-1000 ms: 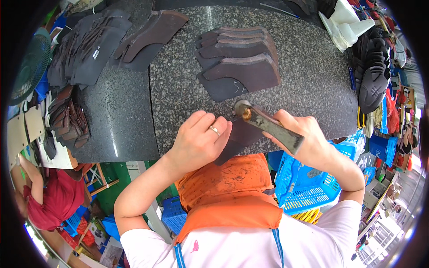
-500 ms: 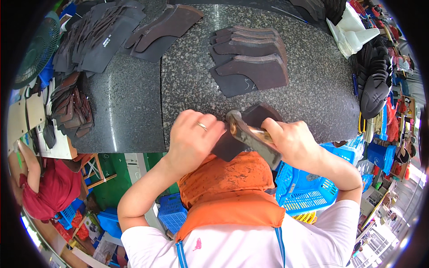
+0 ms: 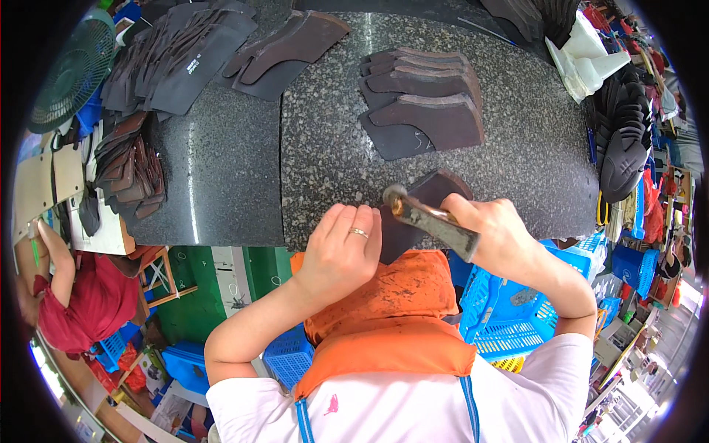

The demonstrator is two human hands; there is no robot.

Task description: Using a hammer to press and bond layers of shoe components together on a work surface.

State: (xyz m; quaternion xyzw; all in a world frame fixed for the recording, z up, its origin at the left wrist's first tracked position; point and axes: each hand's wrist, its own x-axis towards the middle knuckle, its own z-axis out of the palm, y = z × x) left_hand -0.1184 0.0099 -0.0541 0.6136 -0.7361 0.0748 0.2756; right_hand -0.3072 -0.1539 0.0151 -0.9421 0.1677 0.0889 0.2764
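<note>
My right hand is closed round the wooden handle of a hammer. Its metal head hangs over a dark leather shoe-upper piece at the near edge of the stone-topped table. My left hand, with a ring on one finger, has its fingers bent and pressed together at the left edge of that piece; the fingertips are partly hidden. Beyond my hands lies a staggered stack of similar shoe-upper pieces, dark brown over black, with a pale mark on the lowest one.
The speckled stone tabletop carries more cut pieces at the far left and a smaller brown pile. Black soles stand at the right. A blue crate sits below the edge. A person in red works at the left.
The view has shifted a little. My left hand has settled nearer the table edge, fingers drawn together beside the leather piece. The hammer stays in my right hand, slightly turned.
</note>
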